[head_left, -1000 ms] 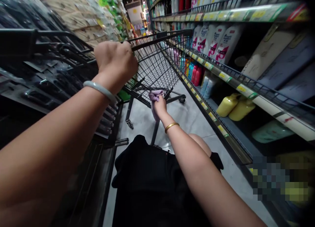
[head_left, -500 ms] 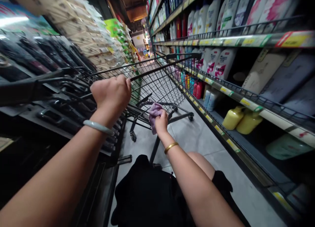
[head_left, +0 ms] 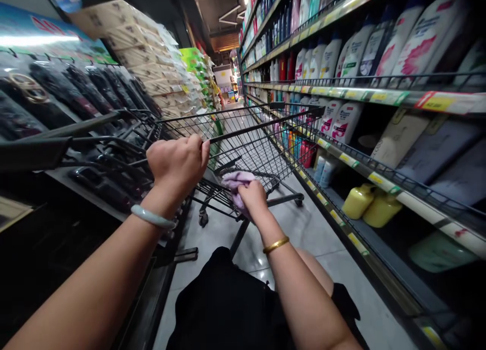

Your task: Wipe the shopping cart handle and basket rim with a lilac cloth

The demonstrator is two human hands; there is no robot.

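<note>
A black wire shopping cart (head_left: 261,137) stands tilted in the view, in the aisle in front of me. My left hand (head_left: 178,160) is closed around the top rim of its basket, near the handle end. In my right hand (head_left: 252,195) a crumpled purple cloth (head_left: 237,180) is gripped, lying against the lower wire of the basket and the frame beneath. The fingers partly hide the cloth. A pale bangle (head_left: 152,217) circles my left wrist and a gold bangle (head_left: 276,244) my right.
Shelves of shampoo bottles (head_left: 357,51) line the right side, with yellow pump bottles (head_left: 357,200) low down. On the left hang packaged dark goods (head_left: 87,89) beside stacked cartons (head_left: 132,51). The cart's castors (head_left: 203,218) rest on the grey tiled floor (head_left: 319,233).
My right hand and the cloth have shifted slightly along the lower basket wire. My left hand keeps its hold on the rim. The whole view has tipped up a little, showing more ceiling.
</note>
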